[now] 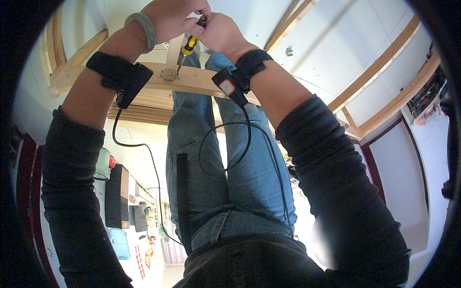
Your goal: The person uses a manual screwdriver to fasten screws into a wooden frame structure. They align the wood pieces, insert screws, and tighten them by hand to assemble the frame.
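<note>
Nearest the camera, the person's blue-jeaned legs [216,168] and dark sleeves fill the middle, with a black cable [225,144] looping over the thighs from black wrist straps [120,74] and hiding the floor below. Beyond them lies a pale wooden frame rail [192,79] with a small metal bracket [169,73], where the tip of a yellow-and-black screwdriver [188,48] meets it. At the top edge both hands close around the screwdriver's handle, the left hand [175,17] partly cut off and the right hand [216,31] covering the handle's end, so the grip is hard to make out.
</note>
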`<action>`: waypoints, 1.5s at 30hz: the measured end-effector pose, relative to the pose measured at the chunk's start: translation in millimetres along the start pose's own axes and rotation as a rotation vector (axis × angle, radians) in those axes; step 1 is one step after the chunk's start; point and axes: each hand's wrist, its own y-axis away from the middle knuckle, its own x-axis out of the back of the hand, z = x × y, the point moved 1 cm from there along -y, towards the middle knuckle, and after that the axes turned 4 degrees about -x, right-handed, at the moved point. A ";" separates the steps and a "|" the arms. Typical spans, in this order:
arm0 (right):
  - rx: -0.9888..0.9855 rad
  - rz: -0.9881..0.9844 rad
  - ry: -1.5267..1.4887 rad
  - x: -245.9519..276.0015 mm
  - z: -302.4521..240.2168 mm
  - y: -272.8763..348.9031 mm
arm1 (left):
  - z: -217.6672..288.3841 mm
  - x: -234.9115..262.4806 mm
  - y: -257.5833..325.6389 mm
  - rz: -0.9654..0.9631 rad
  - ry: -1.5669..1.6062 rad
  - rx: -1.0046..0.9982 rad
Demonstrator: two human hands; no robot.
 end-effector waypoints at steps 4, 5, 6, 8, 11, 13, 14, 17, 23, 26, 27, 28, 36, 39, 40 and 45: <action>0.031 0.013 0.020 -0.4 2.5 -1.7 | -2.0 -4.6 -1.5 -0.001 -0.009 -0.004; 0.029 0.032 0.023 0.2 3.4 -1.6 | -2.2 -5.4 -1.8 -0.002 -0.009 0.002; 0.021 0.030 0.020 0.8 4.2 -1.3 | -2.6 -6.1 -2.0 -0.003 -0.009 0.007; -0.034 0.010 0.047 2.3 5.9 0.4 | -2.5 -6.6 -2.2 0.012 0.006 -0.001; -0.073 -0.013 -0.010 5.3 6.1 4.4 | -1.9 -6.5 -2.6 0.026 0.018 0.001; -0.077 -0.014 -0.025 7.1 5.4 6.4 | -1.0 -6.4 -2.9 0.031 0.019 0.002; -0.080 -0.018 -0.029 7.7 5.0 7.1 | -0.4 -6.4 -3.1 0.034 0.016 0.000; -0.089 -0.006 -0.029 7.4 5.2 7.0 | 0.7 -7.0 -3.6 0.040 0.014 -0.001; -0.076 -0.006 -0.028 3.5 10.0 3.0 | 0.9 -8.9 -6.5 0.058 0.035 -0.010; -0.060 0.003 0.000 3.6 12.5 2.3 | 1.0 -9.7 -8.8 0.048 0.041 -0.012; -0.057 0.013 -0.009 3.9 12.8 2.6 | 1.1 -9.7 -9.0 0.046 0.044 -0.013; -0.059 0.016 -0.012 4.4 13.4 3.0 | 1.4 -9.7 -9.1 0.047 0.042 -0.010; -0.220 -0.015 -0.033 9.1 22.4 9.9 | 2.2 -10.2 -10.5 0.037 0.051 0.026; -0.248 -0.039 -0.017 8.8 33.0 12.3 | 1.3 -11.8 -11.7 0.051 0.030 0.013; -0.263 -0.039 -0.020 7.9 37.4 13.0 | 0.9 -12.6 -12.0 0.058 0.032 0.003; -0.214 -0.027 0.100 0.0 52.4 13.1 | -0.4 -15.3 -15.0 0.090 0.022 -0.048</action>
